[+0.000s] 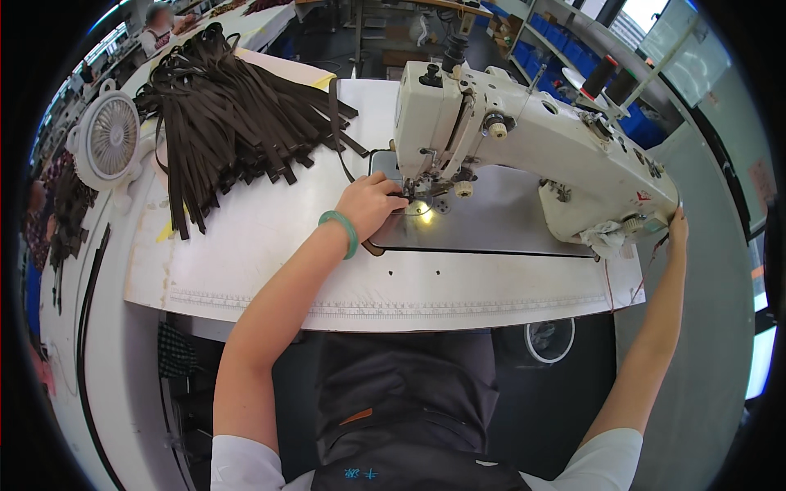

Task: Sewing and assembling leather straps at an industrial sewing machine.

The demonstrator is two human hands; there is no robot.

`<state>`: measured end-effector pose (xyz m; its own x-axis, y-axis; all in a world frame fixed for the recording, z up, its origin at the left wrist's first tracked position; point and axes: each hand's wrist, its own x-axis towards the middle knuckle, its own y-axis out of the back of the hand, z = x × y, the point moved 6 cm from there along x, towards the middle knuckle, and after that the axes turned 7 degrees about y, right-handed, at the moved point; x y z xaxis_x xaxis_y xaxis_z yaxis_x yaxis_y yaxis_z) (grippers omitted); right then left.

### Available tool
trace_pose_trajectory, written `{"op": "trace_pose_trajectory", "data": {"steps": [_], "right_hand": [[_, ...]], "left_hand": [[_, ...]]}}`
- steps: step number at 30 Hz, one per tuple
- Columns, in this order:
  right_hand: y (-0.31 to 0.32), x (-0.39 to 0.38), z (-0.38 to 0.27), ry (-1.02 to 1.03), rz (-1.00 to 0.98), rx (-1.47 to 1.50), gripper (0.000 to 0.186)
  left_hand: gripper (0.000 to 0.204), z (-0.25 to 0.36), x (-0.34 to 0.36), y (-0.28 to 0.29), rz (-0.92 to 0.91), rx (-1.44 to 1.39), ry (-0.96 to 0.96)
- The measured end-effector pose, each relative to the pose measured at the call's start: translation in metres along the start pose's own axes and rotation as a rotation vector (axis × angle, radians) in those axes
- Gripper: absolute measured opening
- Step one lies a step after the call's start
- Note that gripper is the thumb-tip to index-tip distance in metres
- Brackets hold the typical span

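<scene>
A white industrial sewing machine (524, 114) stands on the table, its lamp lighting the metal bed by the needle. My left hand (372, 204), a green bangle on its wrist, is closed at the presser foot (416, 190). A dark brown strap (336, 123) loops down from behind and passes under its fingers. The strap's end is hidden by the hand. My right hand (678, 227) reaches round the machine's far right end, where the handwheel would be. Its fingers are mostly behind the machine body, so their grip does not show.
A big bundle of dark straps (225, 123) lies at the left of the white table (246, 274), beside a small white fan (110, 135). Thread cones (602, 75) stand behind the machine. A bin (548, 340) is below. Another person (160, 33) works at the far left.
</scene>
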<state>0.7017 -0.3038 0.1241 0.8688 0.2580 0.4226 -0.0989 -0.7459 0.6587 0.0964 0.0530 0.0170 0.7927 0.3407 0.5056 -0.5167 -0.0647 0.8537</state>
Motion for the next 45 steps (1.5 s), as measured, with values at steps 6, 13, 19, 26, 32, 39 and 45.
{"op": "trace_pose_trajectory", "data": {"steps": [6, 13, 19, 26, 32, 39, 45], "right_hand": [[-0.04, -0.057, 0.053, -0.01, 0.225, 0.47, 0.054], [0.005, -0.028, -0.056, 0.164, 0.163, 0.049, 0.048], [-0.014, -0.024, 0.035, 0.0, 0.14, 0.278, 0.044], [0.004, -0.034, -0.02, 0.176, 0.342, 0.197, 0.046], [0.021, -0.016, -0.049, 0.386, 0.229, -0.168, 0.048], [-0.001, -0.024, -0.009, -0.064, 0.072, 0.143, 0.045], [-0.017, -0.034, 0.025, 0.082, 0.25, 0.284, 0.039]], "left_hand": [[0.021, 0.006, 0.004, 0.0, -0.005, 0.037, -0.033], [0.02, -0.002, -0.001, 0.002, -0.028, 0.078, 0.011], [0.021, 0.006, 0.006, -0.003, -0.028, 0.077, -0.015], [0.022, 0.001, 0.002, -0.002, -0.065, 0.099, 0.0], [0.021, 0.002, 0.009, -0.007, -0.018, 0.056, -0.022], [0.02, 0.0, 0.005, -0.005, -0.014, 0.076, -0.016], [0.015, -0.009, 0.007, -0.003, -0.035, -0.095, 0.08]]}}
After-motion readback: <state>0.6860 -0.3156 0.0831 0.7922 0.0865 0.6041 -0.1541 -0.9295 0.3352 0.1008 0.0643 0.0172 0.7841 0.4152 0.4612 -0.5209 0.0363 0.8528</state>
